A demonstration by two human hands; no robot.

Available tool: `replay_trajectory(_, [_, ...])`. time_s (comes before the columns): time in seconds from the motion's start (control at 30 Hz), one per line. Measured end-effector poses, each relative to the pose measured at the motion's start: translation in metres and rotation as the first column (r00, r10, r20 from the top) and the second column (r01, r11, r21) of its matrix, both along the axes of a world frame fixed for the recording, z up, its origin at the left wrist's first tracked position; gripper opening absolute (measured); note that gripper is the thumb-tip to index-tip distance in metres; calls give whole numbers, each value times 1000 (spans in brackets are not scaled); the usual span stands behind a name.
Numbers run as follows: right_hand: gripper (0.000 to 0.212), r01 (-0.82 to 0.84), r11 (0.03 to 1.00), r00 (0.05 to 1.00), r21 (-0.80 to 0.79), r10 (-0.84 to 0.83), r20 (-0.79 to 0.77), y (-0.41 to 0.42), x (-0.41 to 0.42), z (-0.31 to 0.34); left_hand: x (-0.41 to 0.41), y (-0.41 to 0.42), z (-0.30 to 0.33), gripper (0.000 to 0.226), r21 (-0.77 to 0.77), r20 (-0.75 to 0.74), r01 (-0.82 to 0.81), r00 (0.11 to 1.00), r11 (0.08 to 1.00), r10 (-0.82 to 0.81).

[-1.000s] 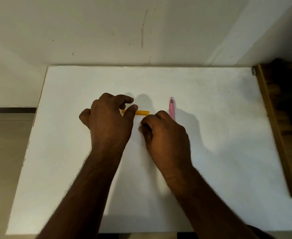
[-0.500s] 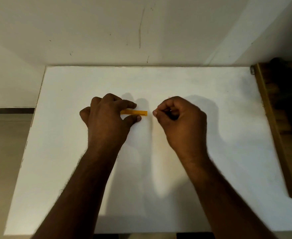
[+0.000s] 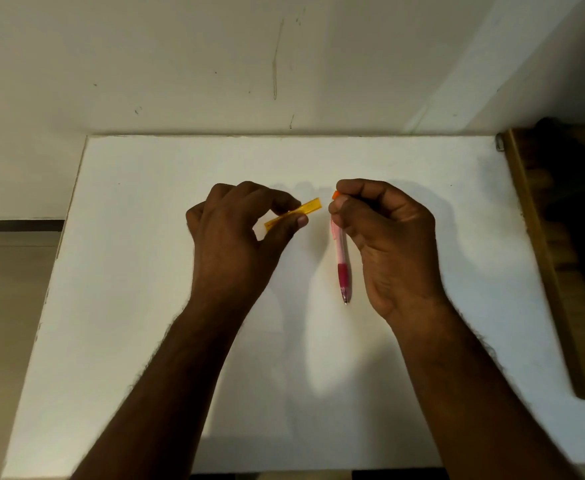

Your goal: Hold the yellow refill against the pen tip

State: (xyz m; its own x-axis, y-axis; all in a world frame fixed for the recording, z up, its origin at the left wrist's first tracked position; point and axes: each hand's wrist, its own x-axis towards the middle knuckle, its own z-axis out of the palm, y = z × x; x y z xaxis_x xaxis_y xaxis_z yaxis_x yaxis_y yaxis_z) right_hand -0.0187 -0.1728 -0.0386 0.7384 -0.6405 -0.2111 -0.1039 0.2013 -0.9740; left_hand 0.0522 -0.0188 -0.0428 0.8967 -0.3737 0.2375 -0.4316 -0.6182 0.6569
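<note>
Pinching only the top end of the pink pen (image 3: 341,261), the right hand (image 3: 384,233) lets it hang tip-down above the white table (image 3: 145,306); that light grip could slip. The left hand (image 3: 235,233) pinches a thin yellow case (image 3: 294,213), likewise prone to twisting loose.

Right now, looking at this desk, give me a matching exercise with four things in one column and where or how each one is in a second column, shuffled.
Things:
1. left hand
2. right hand
3. pink pen
4. wooden furniture

States:
A. hangs tip down, toward the camera
B. stands at the right edge of the white table
C. pinches the yellow strip
D. grips a pen near its orange top

Pairs: 1-C, 2-D, 3-A, 4-B
</note>
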Motion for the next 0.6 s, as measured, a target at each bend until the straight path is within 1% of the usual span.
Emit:
replay_trajectory(0.07, [19,-14,998,999,56,12,37,-1,0,1,-3,-1,2,15,-14,25,18,1000,1000,-18])
replay_trajectory(0.27, [15,-26,1000,999,0,26,42,-1,-2,3,-4,-1,5,17,-2,68,5,998,1000,-4])
replay_trajectory(0.6, [11,-59,976,997,-211,49,-54,-2,-4,4,-4,-1,5,15,18,70,10,997,1000,-12])
